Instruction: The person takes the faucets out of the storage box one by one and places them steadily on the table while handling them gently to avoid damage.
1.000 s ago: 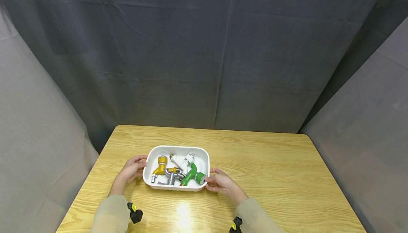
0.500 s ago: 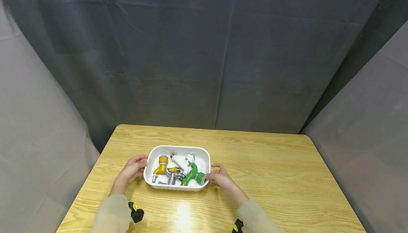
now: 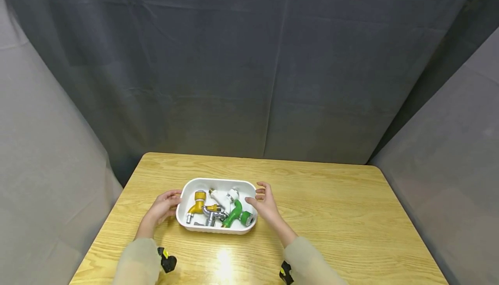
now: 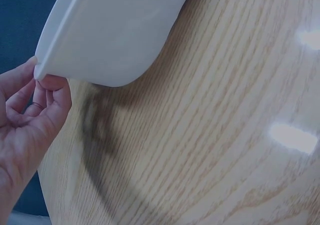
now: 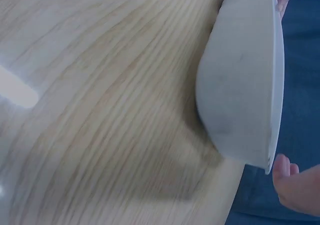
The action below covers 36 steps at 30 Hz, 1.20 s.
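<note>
A white plastic tub [image 3: 212,229] stands on the wooden table, with several taps lying inside. They are a yellow tap [image 3: 198,206], a chrome tap [image 3: 210,217], a white tap [image 3: 221,199] and a green tap [image 3: 233,214]. My left hand [image 3: 161,207] pinches the tub's left rim; the left wrist view shows the thumb over the lip [image 4: 42,67] and curled fingers under it. At the tub's right side is my right hand [image 3: 267,207], thumb and fingers spread. In the right wrist view its thumb [image 5: 282,166] sits just off the rim's corner.
The wooden table [image 3: 331,215] extends well to the right of the tub. A dark grey curtain [image 3: 214,81] hangs behind its far edge, and lighter grey cloth [image 3: 43,146] flanks both sides. Small black wrist devices [image 3: 167,261] sit at the sleeves.
My right hand has let go of the tub's right front corner and moved away from me along the right side, its fingers spreading. The left hand and the taps have stayed in place.
</note>
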Available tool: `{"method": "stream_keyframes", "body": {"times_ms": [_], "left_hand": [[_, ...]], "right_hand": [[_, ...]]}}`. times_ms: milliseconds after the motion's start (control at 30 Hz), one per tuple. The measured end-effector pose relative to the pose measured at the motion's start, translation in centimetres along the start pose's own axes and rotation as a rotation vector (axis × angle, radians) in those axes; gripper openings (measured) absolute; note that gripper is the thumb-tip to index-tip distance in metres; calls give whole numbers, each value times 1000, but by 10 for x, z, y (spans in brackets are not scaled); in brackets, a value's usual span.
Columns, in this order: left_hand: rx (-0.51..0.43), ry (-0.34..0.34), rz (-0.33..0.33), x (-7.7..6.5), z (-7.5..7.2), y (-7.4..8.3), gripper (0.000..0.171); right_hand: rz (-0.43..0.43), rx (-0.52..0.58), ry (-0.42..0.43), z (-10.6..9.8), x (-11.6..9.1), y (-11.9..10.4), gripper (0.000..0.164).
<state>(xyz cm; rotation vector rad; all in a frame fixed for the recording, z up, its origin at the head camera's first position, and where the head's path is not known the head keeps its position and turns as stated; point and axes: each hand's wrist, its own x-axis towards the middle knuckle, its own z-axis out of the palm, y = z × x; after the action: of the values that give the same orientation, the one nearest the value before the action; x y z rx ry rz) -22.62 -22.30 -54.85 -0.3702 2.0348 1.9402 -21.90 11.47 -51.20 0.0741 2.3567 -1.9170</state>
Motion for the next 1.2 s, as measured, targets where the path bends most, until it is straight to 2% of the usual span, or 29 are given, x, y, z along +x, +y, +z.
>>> {"method": "stream_keyframes", "body": {"times_ms": [333,733,1200], "left_hand": [[-10,-4,-1,4,-1,-3,43],[-18,-9,-3,3,-1,-3,44],[-19,-19,9,5,-1,-6,45]], "right_hand": [[78,64,-170,25,3,-6,60],[163,179,-261,46,0,1,60],[205,205,-317,61,-5,5,65]]}}
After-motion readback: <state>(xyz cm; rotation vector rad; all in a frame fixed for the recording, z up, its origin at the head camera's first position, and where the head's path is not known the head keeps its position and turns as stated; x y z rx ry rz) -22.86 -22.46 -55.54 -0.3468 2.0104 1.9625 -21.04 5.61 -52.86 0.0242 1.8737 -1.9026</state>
